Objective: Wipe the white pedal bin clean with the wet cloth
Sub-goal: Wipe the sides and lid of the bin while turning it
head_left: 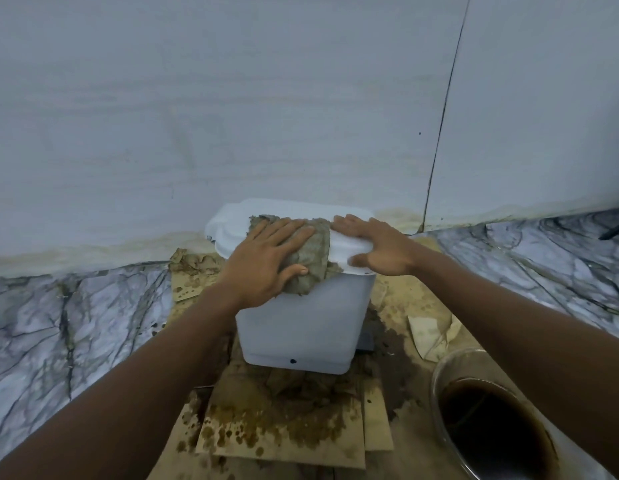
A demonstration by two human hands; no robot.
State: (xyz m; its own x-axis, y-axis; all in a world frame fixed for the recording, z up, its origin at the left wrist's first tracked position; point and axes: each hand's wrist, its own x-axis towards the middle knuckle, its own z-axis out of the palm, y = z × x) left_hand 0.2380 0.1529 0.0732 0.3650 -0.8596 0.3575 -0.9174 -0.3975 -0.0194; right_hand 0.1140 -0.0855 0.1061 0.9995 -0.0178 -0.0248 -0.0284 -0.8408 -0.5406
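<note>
The white pedal bin (301, 327) stands on stained cardboard against the wall, its lid closed. A grey, dirty wet cloth (313, 258) lies over the lid and hangs a little over the front edge. My left hand (270, 261) lies flat on the cloth with fingers spread and the thumb hooked around its lower edge. My right hand (373, 247) rests flat on the right part of the lid, thumb over the rim, holding the bin steady. The pedal is mostly hidden behind the bin's lower right.
Wet, brown-stained cardboard (283, 420) covers the marble floor (76, 323) under and around the bin. A round bowl of dark brown water (491, 431) sits at the lower right. The pale wall (266, 98) is right behind the bin.
</note>
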